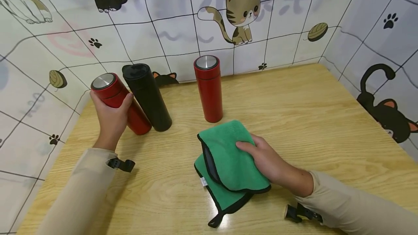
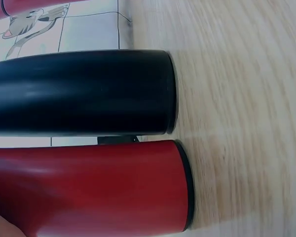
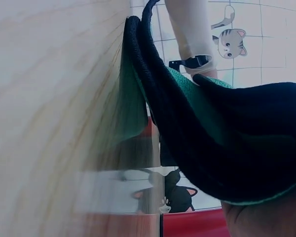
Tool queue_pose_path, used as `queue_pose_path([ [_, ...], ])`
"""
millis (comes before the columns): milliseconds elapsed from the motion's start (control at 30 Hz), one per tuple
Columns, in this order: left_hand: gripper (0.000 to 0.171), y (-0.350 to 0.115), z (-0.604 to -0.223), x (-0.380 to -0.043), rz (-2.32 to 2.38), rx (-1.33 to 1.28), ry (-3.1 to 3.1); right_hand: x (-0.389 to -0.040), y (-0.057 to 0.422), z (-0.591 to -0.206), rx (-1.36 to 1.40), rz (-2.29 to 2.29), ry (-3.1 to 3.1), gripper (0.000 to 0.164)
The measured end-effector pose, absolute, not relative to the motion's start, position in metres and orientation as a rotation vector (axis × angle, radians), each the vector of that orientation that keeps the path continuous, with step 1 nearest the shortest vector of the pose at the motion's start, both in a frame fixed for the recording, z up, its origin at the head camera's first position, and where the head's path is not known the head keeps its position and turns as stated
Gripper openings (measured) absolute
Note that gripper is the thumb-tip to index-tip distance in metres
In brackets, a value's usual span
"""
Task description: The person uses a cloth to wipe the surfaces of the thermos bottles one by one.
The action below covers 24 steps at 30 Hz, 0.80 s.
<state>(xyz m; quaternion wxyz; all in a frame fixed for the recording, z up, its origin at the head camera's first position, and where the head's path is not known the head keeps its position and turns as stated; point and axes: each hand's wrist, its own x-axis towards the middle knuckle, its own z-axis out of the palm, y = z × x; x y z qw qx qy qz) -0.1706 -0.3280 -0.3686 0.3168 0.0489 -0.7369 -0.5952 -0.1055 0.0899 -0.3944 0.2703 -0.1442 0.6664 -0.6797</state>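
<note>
A red thermos (image 1: 138, 119) with a silver-topped lid stands at the left of the table, and my left hand (image 1: 111, 115) grips it round its upper part. Close beside it on the right is a black tumbler (image 1: 150, 99), upright on the wood. In the left wrist view the red thermos (image 2: 98, 187) and the black tumbler (image 2: 89, 94) show their bases on the table. My right hand (image 1: 269, 160) pinches a folded green cloth (image 1: 228, 155) with black edging, thumb on top. The cloth's lower corner with its black loop hangs toward the front. Its dark folded edge (image 3: 187, 143) fills much of the right wrist view.
Another red thermos (image 1: 210, 93) stands upright at the back middle of the wooden table (image 1: 294, 108). Behind the table and along both sides runs a white grid-patterned covering (image 1: 176, 39) with cartoon cats.
</note>
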Motion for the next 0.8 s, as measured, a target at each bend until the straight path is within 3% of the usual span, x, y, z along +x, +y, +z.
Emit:
queue_pose_path([
  [400, 0.072, -0.325, -0.367, -0.161, -1.469, -0.023, -1.839, -0.107, 0.09, -0.394, -0.41, -1.827, 1.818, 0.047],
  [567, 0.061, -0.273, -0.331, -0.137, -1.134, -0.088, -1.525, -0.109, 0.088, -0.389, -0.415, -1.837, 1.827, 0.048],
  [667, 0.049, -0.234, -0.324, -0.134, -1.072, -0.3, -1.38, -0.108, 0.087, -0.389, -0.404, -1.849, 1.83, 0.049],
  [800, 0.05, -0.19, -0.334, -0.142, -1.08, -0.579, -1.557, -0.102, 0.088, -0.391, -0.359, -1.885, 1.85, 0.048],
])
